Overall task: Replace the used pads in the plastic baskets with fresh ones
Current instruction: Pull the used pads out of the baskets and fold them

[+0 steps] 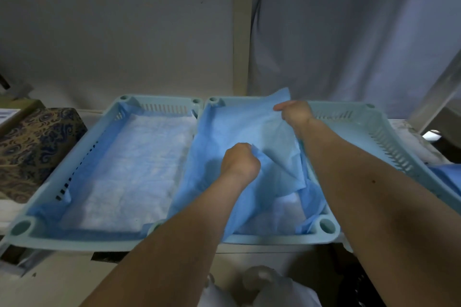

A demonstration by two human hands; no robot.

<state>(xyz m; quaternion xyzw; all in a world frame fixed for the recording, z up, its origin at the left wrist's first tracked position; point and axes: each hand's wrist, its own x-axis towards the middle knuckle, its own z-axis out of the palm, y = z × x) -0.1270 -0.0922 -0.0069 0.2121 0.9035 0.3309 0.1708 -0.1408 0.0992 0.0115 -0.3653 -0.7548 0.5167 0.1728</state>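
Both hands are bunched up in the blue pad (239, 127) lying in the right basket (389, 137): left hand (240, 160) fisted on a fold mid-sheet, right hand (295, 113) pinching its edge up around 1 o'clock. Over at 9 o'clock, the left basket (50, 187) holds a flat pad (129, 169).

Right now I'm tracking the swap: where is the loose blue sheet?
In the head view, the blue sheet lies over the right basket, beside the lined left basket, held by both hands.
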